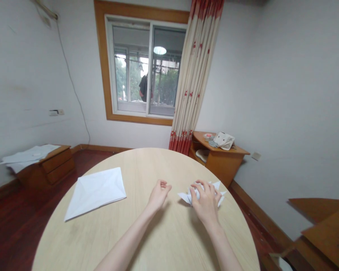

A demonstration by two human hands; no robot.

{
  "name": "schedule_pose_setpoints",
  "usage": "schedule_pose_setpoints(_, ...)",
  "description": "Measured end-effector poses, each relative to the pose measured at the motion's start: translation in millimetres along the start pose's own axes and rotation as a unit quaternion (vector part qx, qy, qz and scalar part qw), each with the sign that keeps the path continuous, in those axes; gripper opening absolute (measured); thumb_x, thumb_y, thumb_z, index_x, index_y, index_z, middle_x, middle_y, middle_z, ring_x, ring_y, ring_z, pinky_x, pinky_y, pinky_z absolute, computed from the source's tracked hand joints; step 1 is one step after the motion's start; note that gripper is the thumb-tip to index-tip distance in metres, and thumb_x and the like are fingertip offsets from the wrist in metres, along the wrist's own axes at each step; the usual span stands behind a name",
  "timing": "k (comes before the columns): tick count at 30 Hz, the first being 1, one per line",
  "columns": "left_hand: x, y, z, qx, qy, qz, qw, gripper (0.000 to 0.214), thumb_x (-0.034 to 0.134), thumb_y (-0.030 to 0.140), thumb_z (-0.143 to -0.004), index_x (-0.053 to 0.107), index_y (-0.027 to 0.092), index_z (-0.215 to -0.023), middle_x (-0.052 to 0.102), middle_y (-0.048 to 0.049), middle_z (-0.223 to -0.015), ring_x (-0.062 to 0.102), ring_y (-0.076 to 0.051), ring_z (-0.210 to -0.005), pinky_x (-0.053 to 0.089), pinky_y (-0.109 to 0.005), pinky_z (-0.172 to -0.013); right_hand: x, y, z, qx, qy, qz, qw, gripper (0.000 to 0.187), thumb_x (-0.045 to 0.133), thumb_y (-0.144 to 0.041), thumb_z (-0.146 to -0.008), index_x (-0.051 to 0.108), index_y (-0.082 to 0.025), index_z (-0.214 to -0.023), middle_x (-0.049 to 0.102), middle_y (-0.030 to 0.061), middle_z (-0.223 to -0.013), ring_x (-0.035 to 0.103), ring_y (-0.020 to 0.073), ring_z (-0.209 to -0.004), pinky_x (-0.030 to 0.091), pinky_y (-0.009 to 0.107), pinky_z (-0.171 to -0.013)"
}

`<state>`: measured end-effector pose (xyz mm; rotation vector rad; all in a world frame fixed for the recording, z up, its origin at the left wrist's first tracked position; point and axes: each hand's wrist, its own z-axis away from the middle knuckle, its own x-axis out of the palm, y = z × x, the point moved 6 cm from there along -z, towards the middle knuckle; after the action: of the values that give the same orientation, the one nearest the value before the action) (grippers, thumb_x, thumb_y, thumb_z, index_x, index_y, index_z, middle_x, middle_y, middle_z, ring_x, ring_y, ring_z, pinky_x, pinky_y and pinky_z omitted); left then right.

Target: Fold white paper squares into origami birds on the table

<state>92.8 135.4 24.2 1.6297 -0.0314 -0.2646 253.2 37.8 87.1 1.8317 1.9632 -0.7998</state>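
Origami figure (200, 195): white paper, pointed flaps splayed, resting on the right side of the round wooden table (147, 165). Right hand (206, 201) arched over it, fingers gripping it from above. Left hand (159, 195) loosely curled, fingertips drawn in, holding nothing, just beside the figure and not touching it. Folded sheet of white paper (95, 192), creased, lying flat on the table's left side, well apart from both hands. Past the table's far right edge, a wooden cabinet (223, 165) bears a cloth bag (224, 140). Past its left edge, a wooden drawer unit (58, 165) bears white paper sheets (28, 157). Behind the table, a window (147, 64) and a red-and-cream curtain (196, 71).
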Motion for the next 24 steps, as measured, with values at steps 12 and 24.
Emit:
schedule_pose_setpoints(12,-101.2,46.4,24.2,0.107,0.126,-0.059,0.984,0.022,0.054,0.032,-0.078,0.054,0.018,-0.094,0.065,-0.0084,-0.1,0.061,-0.023,-0.09,0.046,-0.036,-0.082,20.3,-76.7,-37.5,-0.042,-0.003,-0.168,0.985,0.021,0.044,-0.018,-0.088,0.065,-0.02,-0.092,0.061,0.01,-0.104,0.05,0.0256,-0.098,0.038,0.04,-0.085)
schedule_pose_setpoints(24,-210.5,24.1,52.9,0.204,0.333,-0.212,0.896,0.025,0.047,0.033,-0.081,0.055,0.019,-0.101,0.061,-0.009,-0.107,0.059,-0.026,-0.095,0.049,-0.039,-0.08,81.4,-146.6,-40.9,0.022,-0.023,-0.361,0.932,0.023,0.041,-0.016,-0.087,0.063,-0.019,-0.093,0.058,0.0101,-0.103,0.051,0.0242,-0.1,0.041,0.039,-0.09)
